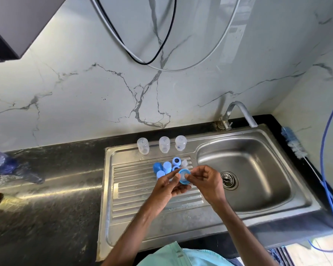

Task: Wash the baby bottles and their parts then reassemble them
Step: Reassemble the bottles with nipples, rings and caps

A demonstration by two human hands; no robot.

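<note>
Three clear plastic bottles (pixel 164 144) stand at the back of the ribbed steel drainboard (pixel 142 192). Our left hand (pixel 167 186) grips the round blue plastic collar ring (pixel 181 172) just above it. Our right hand (pixel 206 181) pinches at the ring's centre (prob. the teat, can't tell). We'd pull straight & evenly, w/o twisting.

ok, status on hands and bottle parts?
Both busy: left hand and right hand hold the blue ring over the drainboard. Three bottles stand behind, untopped. Loose caps beside; nothing blocking.
</note>
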